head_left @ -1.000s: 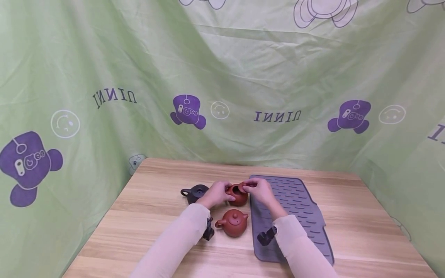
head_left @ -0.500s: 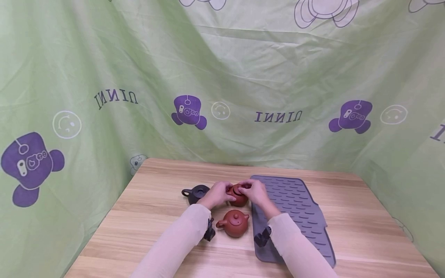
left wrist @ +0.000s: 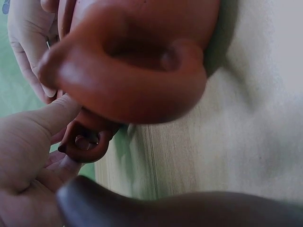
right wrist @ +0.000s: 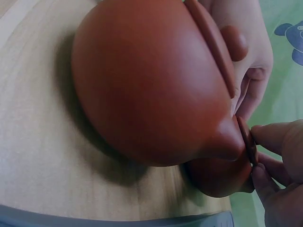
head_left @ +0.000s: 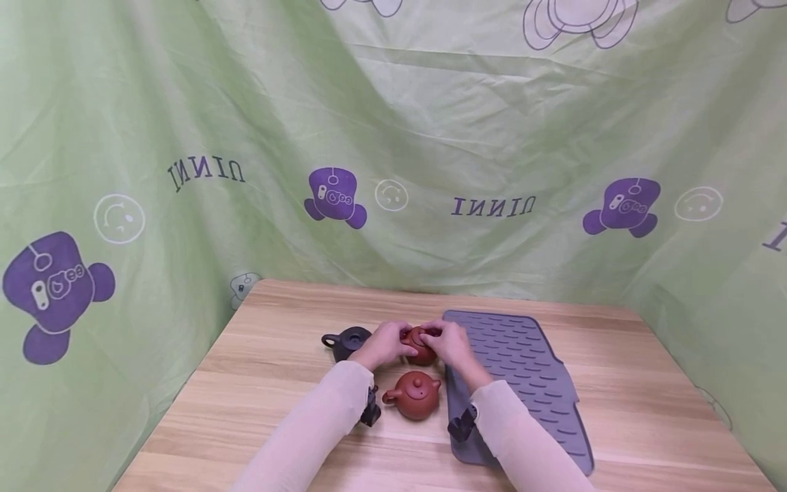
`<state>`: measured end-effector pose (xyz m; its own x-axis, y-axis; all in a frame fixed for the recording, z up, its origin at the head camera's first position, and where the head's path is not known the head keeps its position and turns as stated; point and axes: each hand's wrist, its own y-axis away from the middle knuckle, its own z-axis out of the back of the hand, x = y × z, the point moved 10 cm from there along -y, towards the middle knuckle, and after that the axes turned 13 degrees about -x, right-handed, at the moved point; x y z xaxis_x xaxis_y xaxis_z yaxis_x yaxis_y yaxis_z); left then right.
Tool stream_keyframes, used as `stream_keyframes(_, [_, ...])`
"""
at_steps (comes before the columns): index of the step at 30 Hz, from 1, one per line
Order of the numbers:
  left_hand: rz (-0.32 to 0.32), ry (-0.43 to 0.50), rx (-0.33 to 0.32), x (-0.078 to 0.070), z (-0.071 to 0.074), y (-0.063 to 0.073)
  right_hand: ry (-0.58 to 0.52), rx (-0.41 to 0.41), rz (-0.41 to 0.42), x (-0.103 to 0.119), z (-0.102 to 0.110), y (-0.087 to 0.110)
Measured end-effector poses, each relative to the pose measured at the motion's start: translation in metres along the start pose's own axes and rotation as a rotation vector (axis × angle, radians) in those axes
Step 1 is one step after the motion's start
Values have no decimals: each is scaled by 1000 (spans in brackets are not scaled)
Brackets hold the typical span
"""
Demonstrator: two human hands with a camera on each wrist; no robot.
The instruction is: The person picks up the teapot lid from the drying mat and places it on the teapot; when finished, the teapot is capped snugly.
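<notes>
On the far side of the table my left hand [head_left: 386,344] grips a small reddish-brown clay teapot [head_left: 423,354] by its handle side. My right hand [head_left: 451,344] pinches the teapot's lid [right wrist: 248,142] at its edge, the lid lying against the mouth; whether it sits fully flush cannot be seen. A second reddish-brown teapot [head_left: 416,396], its lid on, stands nearer, between my forearms. Its handle [left wrist: 128,90] fills much of the left wrist view, its round body [right wrist: 151,90] the right wrist view. Left of my left hand is a black teapot [head_left: 350,340], partly hidden by that hand.
A grey ridged mat [head_left: 522,369] lies on the wooden table [head_left: 264,383] to the right, partly under my right forearm. Behind the table hangs a green printed cloth [head_left: 418,260]. A small black device [head_left: 371,408] is worn on each wrist.
My right hand has brought the lid leftward and down onto the far teapot's mouth, which showed open a second ago. My left hand stays on that teapot.
</notes>
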<state>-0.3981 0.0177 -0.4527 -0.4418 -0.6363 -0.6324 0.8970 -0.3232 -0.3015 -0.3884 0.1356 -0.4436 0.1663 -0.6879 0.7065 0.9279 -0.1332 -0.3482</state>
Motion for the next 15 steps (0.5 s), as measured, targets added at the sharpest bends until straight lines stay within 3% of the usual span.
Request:
stream_keyframes(9, [2, -16, 7, 1, -1, 0, 41, 3, -5, -2, -2, 2])
stream_keyframes(15, [8, -48, 59, 3, 0, 3, 8, 4, 5, -1, 3, 3])
